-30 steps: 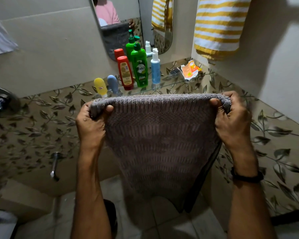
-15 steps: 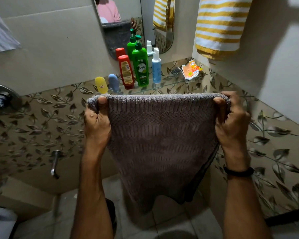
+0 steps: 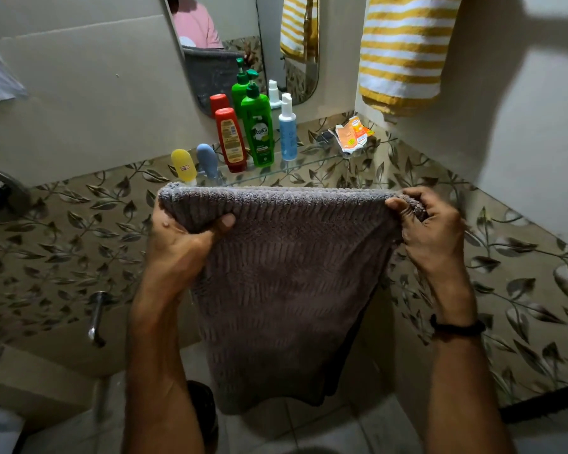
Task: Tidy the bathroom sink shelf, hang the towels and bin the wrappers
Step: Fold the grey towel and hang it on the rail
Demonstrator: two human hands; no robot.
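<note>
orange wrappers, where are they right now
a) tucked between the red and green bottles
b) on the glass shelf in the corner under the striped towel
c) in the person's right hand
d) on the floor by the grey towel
b: the orange wrappers lie at the right end of the glass shelf, in the corner below the striped towel.

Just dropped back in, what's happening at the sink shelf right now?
A person holds a grey towel stretched out by its top corners, left hand on one, right hand on the other; it is not hung yet. A yellow striped towel already hangs on the right wall. The bottles stand in a row on the glass shelf, and orange wrappers still lie at its right end.
</note>
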